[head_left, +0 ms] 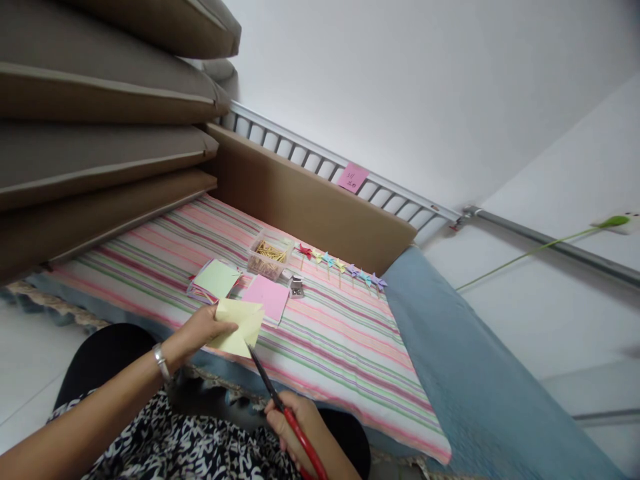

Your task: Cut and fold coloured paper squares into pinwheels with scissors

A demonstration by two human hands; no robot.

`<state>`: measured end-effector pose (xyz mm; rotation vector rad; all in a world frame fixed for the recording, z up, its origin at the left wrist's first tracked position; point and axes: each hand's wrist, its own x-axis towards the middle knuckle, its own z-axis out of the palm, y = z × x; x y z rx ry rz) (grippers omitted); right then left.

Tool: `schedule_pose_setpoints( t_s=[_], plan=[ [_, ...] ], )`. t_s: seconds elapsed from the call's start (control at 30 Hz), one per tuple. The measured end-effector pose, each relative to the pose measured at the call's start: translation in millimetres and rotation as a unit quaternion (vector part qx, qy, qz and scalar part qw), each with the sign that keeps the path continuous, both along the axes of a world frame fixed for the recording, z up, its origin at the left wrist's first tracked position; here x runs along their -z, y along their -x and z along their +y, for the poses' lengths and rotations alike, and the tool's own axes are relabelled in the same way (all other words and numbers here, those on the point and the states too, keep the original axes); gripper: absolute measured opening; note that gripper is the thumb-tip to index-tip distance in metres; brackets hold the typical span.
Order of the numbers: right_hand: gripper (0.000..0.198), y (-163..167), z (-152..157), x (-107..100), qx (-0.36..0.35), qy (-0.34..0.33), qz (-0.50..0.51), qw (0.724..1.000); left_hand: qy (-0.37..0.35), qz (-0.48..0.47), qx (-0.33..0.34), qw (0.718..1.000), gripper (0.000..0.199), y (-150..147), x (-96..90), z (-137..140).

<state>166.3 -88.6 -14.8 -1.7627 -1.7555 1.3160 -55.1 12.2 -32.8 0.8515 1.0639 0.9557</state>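
My left hand [213,325] pinches a square of pale yellow paper [239,323] by its left side, above the near edge of the striped cloth. Red-handled scissors [267,383] are in my right hand [295,423], with their dark blades pointing up at the paper. The blade tips meet the paper's lower right edge, where a slit seems to show. Behind the yellow sheet lie a stack of pink paper [269,298] and a stack with light green paper [217,279] on top.
A clear box of small wooden sticks [270,253] stands beyond the paper. Near it sits a small case with metal bits [297,287]. Several coloured paper pinwheels [340,265] lie in a row along a brown board [310,193]. Grey cushions [105,120] are piled at left.
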Motion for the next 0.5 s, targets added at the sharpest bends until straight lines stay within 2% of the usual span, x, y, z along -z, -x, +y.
schedule_pose_setpoints(
  t_s=[0.17,0.5],
  plan=[
    [0.016,3.0,1.1,1.1,0.01,-0.005,0.02,1.0,-0.002,0.004,0.008,1.0,0.036,-5.4,-1.7,-3.7],
    [0.021,0.8,11.5,19.0,-0.02,0.005,0.039,0.999,-0.022,-0.001,0.011,1.0,0.036,-9.2,16.2,-1.3]
  ],
)
